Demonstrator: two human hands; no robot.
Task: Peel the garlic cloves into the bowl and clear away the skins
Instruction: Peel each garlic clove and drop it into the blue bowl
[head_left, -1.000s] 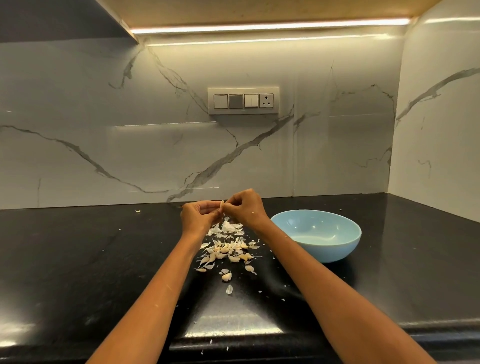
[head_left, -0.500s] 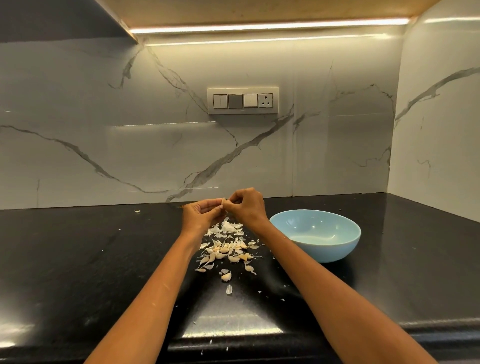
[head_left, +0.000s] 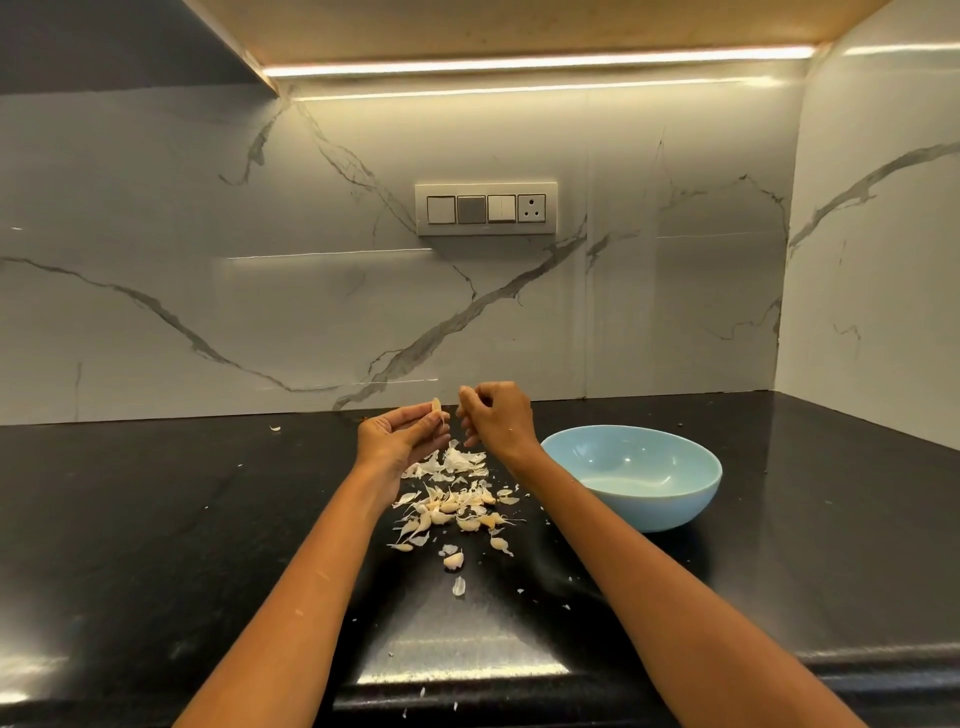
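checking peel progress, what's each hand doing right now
Left hand: pinches a small pale garlic clove at its fingertips.
Right hand: fingers curled, whether they hold skin cannot be told.

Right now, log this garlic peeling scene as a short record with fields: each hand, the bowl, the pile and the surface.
left hand: holds a garlic clove at its fingertips
right hand: fingers curled, just right of the clove; a held skin cannot be made out
bowl: light blue, upright, right of the pile, looks empty
pile: cloves and loose skins mixed
countertop: black, flecked with skin bits
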